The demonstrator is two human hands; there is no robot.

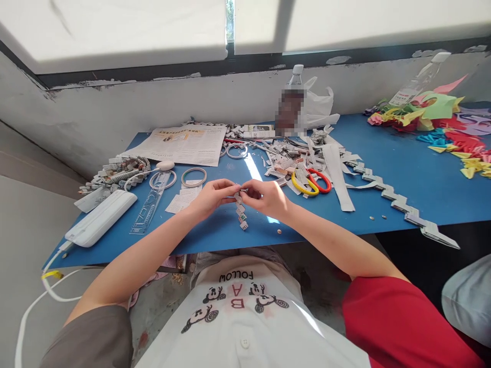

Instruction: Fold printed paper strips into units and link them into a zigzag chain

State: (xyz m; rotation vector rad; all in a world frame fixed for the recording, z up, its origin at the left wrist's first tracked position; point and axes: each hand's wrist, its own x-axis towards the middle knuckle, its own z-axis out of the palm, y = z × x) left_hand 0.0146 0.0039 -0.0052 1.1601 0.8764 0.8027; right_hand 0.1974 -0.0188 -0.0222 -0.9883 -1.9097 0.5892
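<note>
Close together over the front middle of the blue table, my left hand [215,197] and my right hand [266,197] pinch the top end of a short folded-paper chain [241,217]. The chain is a zigzag of small printed-paper links and hangs down below my fingertips. Fingers and thumbs hide its upper end. To the right of my right hand lie scissors [312,182] with one yellow and one red handle, among cut paper strips [286,158]. Behind my left hand is a roll of tape [194,177], beside small paper pieces [184,198].
A white power strip [102,220] and a clear stencil ruler [149,204] lie at left, near a heap of folded paper [115,176]. Newspaper [178,144] and a bottle [290,105] are at the back. A long paper chain [406,207] reaches the right front edge, past a paper strip [337,176].
</note>
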